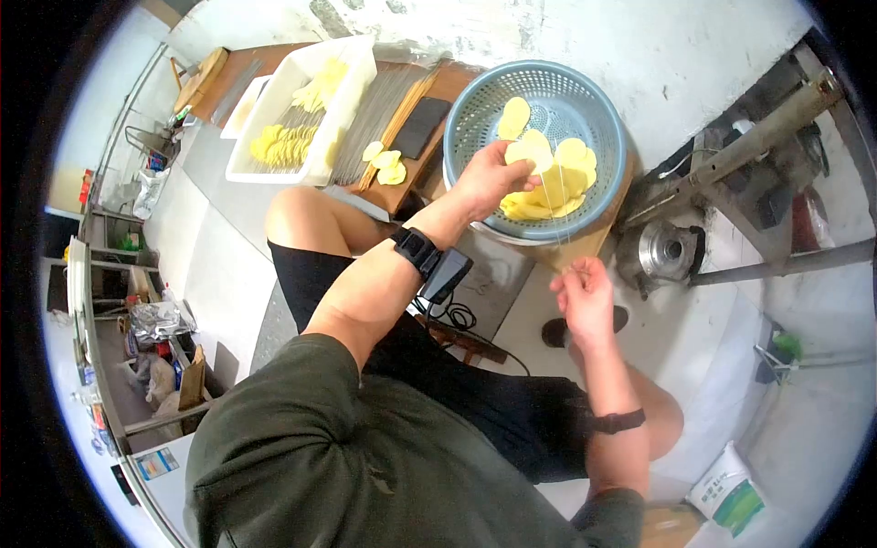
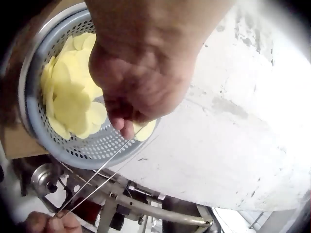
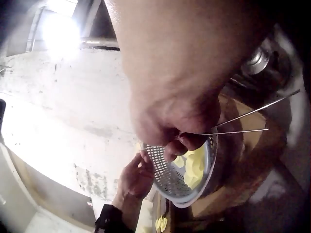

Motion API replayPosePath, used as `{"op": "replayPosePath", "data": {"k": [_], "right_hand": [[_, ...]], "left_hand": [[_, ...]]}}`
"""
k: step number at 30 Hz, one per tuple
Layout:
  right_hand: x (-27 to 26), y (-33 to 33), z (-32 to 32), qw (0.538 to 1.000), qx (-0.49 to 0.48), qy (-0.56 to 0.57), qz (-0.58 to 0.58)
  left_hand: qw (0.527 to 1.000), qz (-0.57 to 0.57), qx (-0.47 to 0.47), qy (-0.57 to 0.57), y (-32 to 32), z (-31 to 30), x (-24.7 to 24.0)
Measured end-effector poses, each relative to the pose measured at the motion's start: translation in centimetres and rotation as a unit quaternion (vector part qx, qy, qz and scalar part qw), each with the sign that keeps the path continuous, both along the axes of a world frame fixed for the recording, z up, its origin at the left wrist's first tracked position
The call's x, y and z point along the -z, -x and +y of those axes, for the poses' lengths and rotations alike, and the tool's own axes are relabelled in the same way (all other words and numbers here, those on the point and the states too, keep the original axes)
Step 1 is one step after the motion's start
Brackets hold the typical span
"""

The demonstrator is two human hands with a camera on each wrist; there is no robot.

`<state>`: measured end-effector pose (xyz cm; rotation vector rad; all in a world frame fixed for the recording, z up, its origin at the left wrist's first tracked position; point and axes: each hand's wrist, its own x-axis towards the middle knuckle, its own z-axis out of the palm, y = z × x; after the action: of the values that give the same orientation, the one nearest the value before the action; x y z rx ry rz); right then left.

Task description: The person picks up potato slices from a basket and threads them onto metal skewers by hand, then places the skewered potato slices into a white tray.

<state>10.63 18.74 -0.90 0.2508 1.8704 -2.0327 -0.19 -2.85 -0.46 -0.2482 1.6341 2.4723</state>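
Note:
My left hand (image 1: 498, 181) pinches a thin, round, yellow slice (image 1: 531, 153), like potato, over a blue perforated basket (image 1: 466, 102). My right hand (image 1: 585, 300) is just outside the basket's near rim, its fingers curled round two thin metal skewers (image 2: 95, 178). These run from my right fingers up to the slice at my left hand; their other ends stick out behind the right hand in the right wrist view. More yellow slices (image 2: 68, 92) lie heaped in the basket. My palms partly hide the fingertips in both wrist views.
Left of the basket, a white tub (image 1: 367, 68) holds slices threaded on skewers. Bare metal skewers (image 1: 373, 114), bamboo sticks (image 1: 408, 108), a dark block (image 1: 426, 128) and loose slices (image 1: 390, 166) lie beside it. A metal frame (image 1: 744, 151) stands at the right.

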Motion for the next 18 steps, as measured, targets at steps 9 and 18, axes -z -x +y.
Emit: {"op": "replayPosePath", "data": {"k": [9,18], "right_hand": [[0.51,-0.32,-0.1,1.0,0.02,-0.009,0.018],[0.35,-0.38,-0.03,0.999,-0.013,-0.04,0.03]], "left_hand": [[0.997,-0.029,-0.035,-0.054,-0.34,-0.54,-0.72],[0.998,-0.014,-0.041,-0.038,-0.32,-0.1,-0.3]]}}
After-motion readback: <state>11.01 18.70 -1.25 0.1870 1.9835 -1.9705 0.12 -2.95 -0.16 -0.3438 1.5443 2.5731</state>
